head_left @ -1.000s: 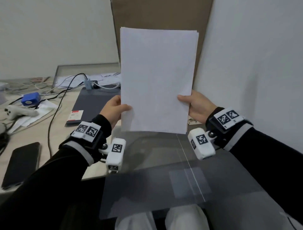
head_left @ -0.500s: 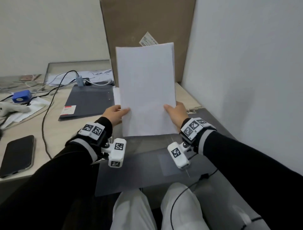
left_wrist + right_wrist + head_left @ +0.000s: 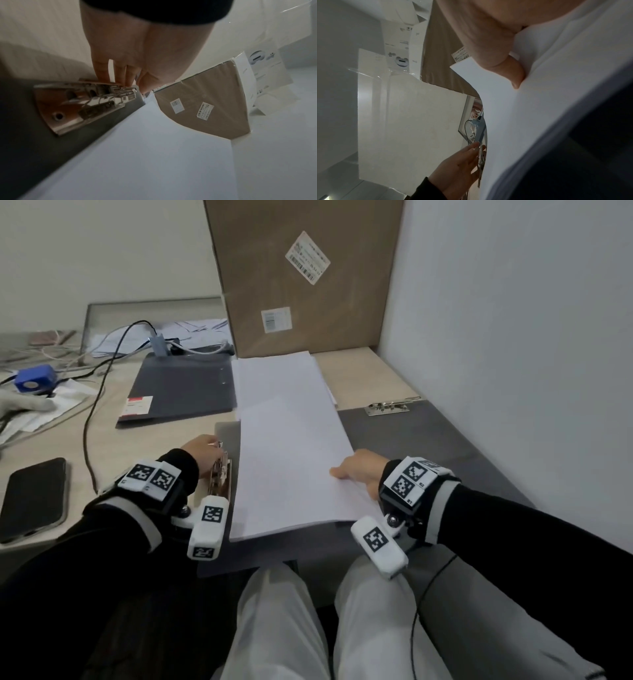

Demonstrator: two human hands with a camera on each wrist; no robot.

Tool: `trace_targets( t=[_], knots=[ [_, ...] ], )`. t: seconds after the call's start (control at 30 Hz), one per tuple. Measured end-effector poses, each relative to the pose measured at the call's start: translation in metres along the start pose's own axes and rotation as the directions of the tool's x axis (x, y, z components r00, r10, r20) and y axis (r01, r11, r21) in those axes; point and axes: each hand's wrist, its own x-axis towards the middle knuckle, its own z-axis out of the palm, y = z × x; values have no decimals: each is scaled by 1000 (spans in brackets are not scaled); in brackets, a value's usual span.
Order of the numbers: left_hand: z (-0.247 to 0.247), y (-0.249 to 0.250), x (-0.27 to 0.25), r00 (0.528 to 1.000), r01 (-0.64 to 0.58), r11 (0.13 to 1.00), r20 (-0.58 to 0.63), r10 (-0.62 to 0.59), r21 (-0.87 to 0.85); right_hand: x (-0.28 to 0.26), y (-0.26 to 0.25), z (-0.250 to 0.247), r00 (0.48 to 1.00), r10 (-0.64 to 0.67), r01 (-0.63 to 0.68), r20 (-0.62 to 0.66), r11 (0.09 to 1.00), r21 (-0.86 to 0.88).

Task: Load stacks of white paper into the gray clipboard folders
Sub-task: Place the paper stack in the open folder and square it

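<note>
A stack of white paper [image 3: 291, 457] [image 3: 154, 155] lies flat on an open gray clipboard folder [image 3: 411, 433] at the table's near edge. My right hand [image 3: 356, 470] [image 3: 496, 47] pinches the stack's right edge, thumb on top and fingers hidden beneath. My left hand [image 3: 202, 451] [image 3: 123, 78] pinches the lever end of the metal clip [image 3: 221, 477] [image 3: 82, 100] along the folder's left side, just beside the paper's left edge. A second metal clip [image 3: 390, 406] sits at the folder's far right.
A closed gray folder [image 3: 181, 388] lies at the back left, with another white paper stack [image 3: 274, 371] to its right. A tall cardboard box [image 3: 301, 285] stands behind. A phone [image 3: 32, 498], cables and a blue device [image 3: 34, 378] lie left. A wall [image 3: 513, 337] bounds the right.
The paper stack came down from upright in both hands to flat on the open folder. My left hand let go of it and moved to the metal clip.
</note>
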Motion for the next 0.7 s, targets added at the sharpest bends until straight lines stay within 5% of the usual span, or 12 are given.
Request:
trace_targets(
  t=[0.7],
  knots=[
    [-16, -16, -3, 989, 2, 1000, 151, -2, 0, -13, -2, 14, 999, 40, -37, 27, 993, -109]
  ],
)
